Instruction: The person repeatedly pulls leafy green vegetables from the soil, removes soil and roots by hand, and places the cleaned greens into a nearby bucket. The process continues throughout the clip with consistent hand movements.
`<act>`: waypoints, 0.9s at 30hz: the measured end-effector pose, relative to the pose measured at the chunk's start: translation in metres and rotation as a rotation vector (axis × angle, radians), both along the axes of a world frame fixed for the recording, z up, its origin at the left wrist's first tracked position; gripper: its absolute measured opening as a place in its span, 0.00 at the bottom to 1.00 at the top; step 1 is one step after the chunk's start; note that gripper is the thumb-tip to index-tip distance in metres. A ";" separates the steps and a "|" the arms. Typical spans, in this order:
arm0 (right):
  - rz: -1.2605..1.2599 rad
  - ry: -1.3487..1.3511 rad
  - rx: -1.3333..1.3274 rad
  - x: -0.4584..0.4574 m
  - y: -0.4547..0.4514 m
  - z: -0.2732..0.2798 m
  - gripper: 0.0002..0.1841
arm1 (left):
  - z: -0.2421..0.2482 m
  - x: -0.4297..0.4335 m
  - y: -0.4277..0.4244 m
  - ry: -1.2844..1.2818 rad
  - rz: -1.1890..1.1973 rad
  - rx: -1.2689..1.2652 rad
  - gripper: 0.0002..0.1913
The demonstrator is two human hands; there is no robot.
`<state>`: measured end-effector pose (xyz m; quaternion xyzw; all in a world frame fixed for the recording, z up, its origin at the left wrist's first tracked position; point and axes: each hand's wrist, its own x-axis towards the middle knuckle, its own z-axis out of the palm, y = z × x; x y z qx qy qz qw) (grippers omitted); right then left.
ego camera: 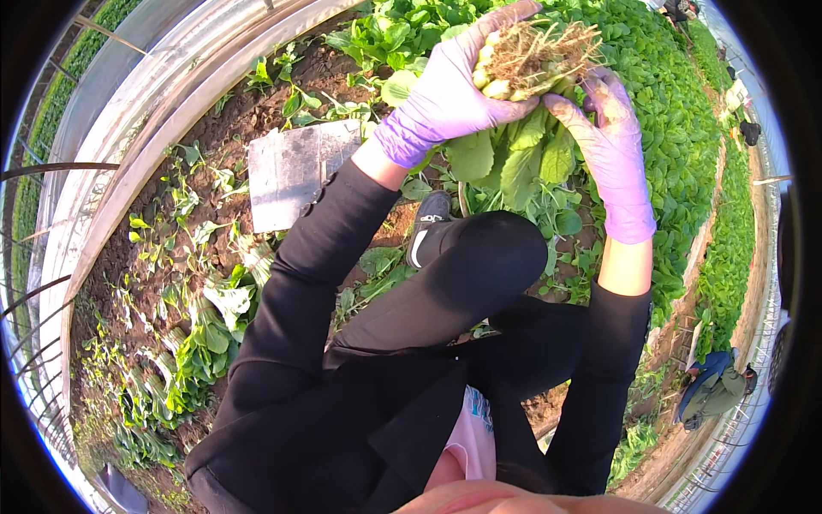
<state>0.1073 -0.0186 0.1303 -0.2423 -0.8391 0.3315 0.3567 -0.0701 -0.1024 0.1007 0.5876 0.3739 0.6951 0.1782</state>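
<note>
Both my hands wear thin purple gloves, soiled at the fingers. My left hand [459, 87] is closed around a bunch of leafy green vegetables [523, 151], gripping it near the pale stem bases. The tangled brown roots [546, 54] face up and away from me, and the leaves hang down towards my knee. At the right side of the same bunch is my right hand [607, 122], its thumb near the stems and its fingers bent beside the roots; whether it grips the bunch cannot be told.
A flat, dirty pale board [298, 170] lies on the soil at left. Tied bunches of greens [209, 327] lie in a row at lower left. Dense growing greens [661, 160] fill the right. Plastic sheeting [122, 128] borders the left. A bent-over person [716, 389] is far right.
</note>
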 end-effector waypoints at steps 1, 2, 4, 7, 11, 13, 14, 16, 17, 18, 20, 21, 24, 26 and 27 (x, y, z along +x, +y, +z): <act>-0.036 -0.174 0.061 -0.022 -0.014 0.006 0.25 | 0.007 -0.025 -0.020 -0.016 -0.082 -0.078 0.44; 0.009 -0.017 -0.003 -0.048 -0.020 -0.008 0.25 | 0.013 -0.048 -0.036 -0.028 -0.175 -0.152 0.46; 0.128 0.271 -0.350 -0.103 -0.051 -0.048 0.22 | 0.026 -0.089 -0.062 0.224 0.039 -0.331 0.41; 0.122 0.447 -1.230 -0.161 -0.097 -0.118 0.14 | 0.029 -0.136 -0.050 0.958 0.161 -0.896 0.41; -0.179 0.460 -1.992 -0.213 -0.141 -0.234 0.09 | -0.117 -0.197 0.002 1.062 -0.432 -1.716 0.40; -0.302 0.425 -2.085 -0.222 -0.153 -0.287 0.09 | -0.180 -0.205 -0.011 1.090 -0.414 -1.645 0.36; -0.360 0.383 -2.048 -0.218 -0.152 -0.311 0.09 | -0.201 -0.196 -0.013 1.096 -0.373 -1.563 0.36; -0.444 0.265 -1.980 -0.207 -0.153 -0.355 0.09 | -0.244 -0.186 -0.013 1.105 -0.353 -1.507 0.36; -0.401 0.269 -1.984 -0.203 -0.154 -0.357 0.08 | -0.266 -0.182 -0.016 1.105 -0.372 -1.541 0.36; -0.397 0.300 -1.978 -0.190 -0.145 -0.357 0.07 | -0.236 -0.165 -0.002 1.185 -0.447 -1.572 0.38; -0.318 0.276 -1.958 -0.183 -0.149 -0.360 0.06 | -0.248 -0.179 -0.004 1.155 -0.522 -1.543 0.42; -0.326 0.096 -1.902 -0.179 -0.146 -0.352 0.06 | -0.250 -0.184 -0.003 1.187 -0.528 -1.519 0.44; -0.384 -0.121 -1.794 -0.180 -0.142 -0.345 0.07 | -0.234 -0.174 -0.009 1.239 -0.402 -1.413 0.49; -0.344 -0.060 -1.844 -0.181 -0.142 -0.349 0.08 | -0.234 -0.181 -0.015 1.218 -0.314 -1.286 0.50; -0.356 0.011 -1.882 -0.182 -0.144 -0.348 0.08 | -0.232 -0.184 -0.018 1.205 -0.265 -1.224 0.51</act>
